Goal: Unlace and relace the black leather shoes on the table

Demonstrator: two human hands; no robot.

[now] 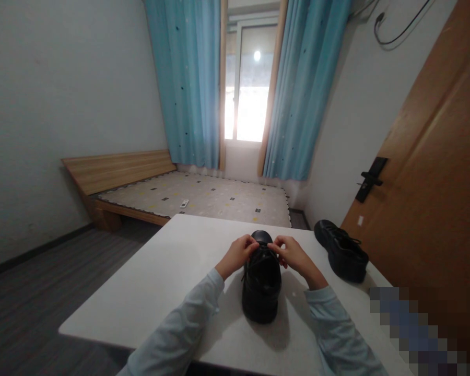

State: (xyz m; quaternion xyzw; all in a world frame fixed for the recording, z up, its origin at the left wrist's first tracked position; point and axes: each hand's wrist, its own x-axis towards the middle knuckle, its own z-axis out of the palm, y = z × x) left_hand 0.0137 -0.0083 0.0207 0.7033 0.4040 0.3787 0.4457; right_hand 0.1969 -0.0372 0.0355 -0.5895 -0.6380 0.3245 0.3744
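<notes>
A black lace-up shoe stands on the white table right in front of me, toe pointing away. My left hand and my right hand are both at the front part of the shoe, fingers pinched on its laces near the toe. A second black shoe sits apart at the table's right side, untouched. Both my arms are in pale blue sleeves.
A low wooden bed with a patterned mattress lies beyond the table, a small white remote on it. Blue curtains frame a bright window. A brown door with a black handle stands close on the right.
</notes>
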